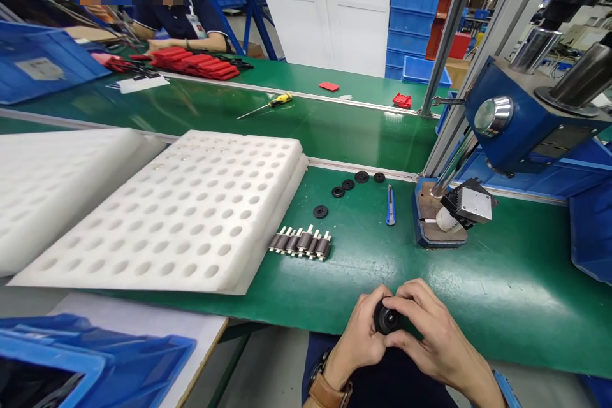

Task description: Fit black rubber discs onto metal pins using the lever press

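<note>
Close to the table's front edge, a round black part (388, 317) with a hole in its middle is held between both my hands. My left hand (361, 331) wraps around its left side. On its right side, the fingers and thumb of my right hand (428, 328) pinch the rim. Beyond my hands, to the left, several dark cylinders with white shafts (306, 242) stand in a row, probably small rotors. Past them lie several black discs (320, 211). A blue utility knife (391, 205) lies to the right of the discs.
A white foam tray (224, 191) with rows of round holes covers the left side of the green table (516, 306). At the right stands a blue press (535, 115). A yellow screwdriver (280, 100) and red parts (191, 64) lie farther back, near another person (205, 19). Blue bins (157, 357) stand around.
</note>
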`<state>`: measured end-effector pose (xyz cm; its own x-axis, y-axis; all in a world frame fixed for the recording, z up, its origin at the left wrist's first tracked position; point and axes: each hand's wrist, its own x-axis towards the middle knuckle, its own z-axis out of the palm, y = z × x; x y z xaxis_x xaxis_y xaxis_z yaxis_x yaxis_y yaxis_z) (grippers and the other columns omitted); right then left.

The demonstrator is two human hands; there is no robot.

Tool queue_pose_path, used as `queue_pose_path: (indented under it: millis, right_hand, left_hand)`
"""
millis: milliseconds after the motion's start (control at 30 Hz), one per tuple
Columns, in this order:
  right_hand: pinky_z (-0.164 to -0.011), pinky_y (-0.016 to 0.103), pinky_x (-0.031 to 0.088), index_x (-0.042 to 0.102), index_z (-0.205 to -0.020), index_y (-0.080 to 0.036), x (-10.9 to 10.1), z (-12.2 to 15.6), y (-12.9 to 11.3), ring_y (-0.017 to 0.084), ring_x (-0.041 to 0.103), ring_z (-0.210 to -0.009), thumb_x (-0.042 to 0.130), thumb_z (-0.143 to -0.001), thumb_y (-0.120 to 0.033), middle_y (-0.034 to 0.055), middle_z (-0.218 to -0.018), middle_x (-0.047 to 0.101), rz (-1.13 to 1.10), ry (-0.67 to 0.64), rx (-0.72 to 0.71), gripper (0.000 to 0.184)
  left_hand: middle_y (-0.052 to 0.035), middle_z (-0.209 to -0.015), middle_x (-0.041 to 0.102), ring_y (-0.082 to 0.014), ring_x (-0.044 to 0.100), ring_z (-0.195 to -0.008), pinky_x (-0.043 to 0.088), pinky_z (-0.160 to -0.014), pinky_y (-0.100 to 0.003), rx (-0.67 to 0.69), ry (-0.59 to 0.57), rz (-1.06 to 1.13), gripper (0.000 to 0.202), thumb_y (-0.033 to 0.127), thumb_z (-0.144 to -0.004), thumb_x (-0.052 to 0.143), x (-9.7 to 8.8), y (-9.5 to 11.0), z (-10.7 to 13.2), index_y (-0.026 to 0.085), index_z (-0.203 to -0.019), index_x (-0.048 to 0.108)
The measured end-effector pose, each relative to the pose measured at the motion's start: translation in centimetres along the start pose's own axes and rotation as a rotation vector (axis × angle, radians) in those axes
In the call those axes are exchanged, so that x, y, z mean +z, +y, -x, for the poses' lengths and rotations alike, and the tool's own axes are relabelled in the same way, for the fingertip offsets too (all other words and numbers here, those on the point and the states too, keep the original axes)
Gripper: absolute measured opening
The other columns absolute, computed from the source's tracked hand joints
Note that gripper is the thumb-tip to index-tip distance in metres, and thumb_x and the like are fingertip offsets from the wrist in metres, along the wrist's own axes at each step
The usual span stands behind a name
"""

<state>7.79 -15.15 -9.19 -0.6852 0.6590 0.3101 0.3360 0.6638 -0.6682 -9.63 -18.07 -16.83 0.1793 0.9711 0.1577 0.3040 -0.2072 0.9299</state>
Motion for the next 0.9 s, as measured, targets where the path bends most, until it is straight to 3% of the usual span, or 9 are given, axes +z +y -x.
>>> queue_pose_path:
  millis: [300, 633, 900]
  right_hand:
    - [-0.065, 0.032, 0.048, 0.050, -0.131, -0.022, 1.01, 0.12, -0.22, 0.020, 0.052, -0.080, 0.057, -0.100, -0.025, 0.0042, -0.089, 0.055, 0.018, 0.075, 0.020, 0.032]
    - [-0.068, 0.032, 0.047, 0.050, -0.126, -0.022, 0.72, -0.21, -0.77, 0.019, 0.050, -0.081, 0.054, -0.101, -0.024, 0.0029, -0.089, 0.052, -0.009, 0.034, 0.085, 0.025]
    - [-0.067, 0.031, 0.047, 0.052, -0.121, -0.022, 0.51, -0.18, -0.76, 0.019, 0.051, -0.081, 0.055, -0.101, -0.024, 0.0030, -0.090, 0.055, 0.009, 0.040, 0.078, 0.021]
  left_hand:
    - [-0.0023, -0.075, 0.056, -0.0186, 0.051, -0.065, 0.038, -0.068, -0.034, 0.022, -0.022, 0.016, 0.081, 0.093, -0.078, 0.025, -0.15, 0.36, -0.20, 0.018, -0.081, 0.056]
    - [-0.0026, -0.075, 0.056, -0.0177, 0.050, -0.065, 0.039, -0.067, -0.033, 0.046, -0.022, -0.020, 0.075, 0.085, -0.087, 0.023, -0.04, 0.11, -0.07, 0.018, -0.082, 0.058]
    - [-0.0024, -0.076, 0.058, -0.0176, 0.050, -0.065, 0.039, -0.068, -0.033, 0.026, -0.049, -0.001, 0.073, 0.086, -0.086, 0.028, -0.15, 0.26, -0.20, 0.018, -0.082, 0.056]
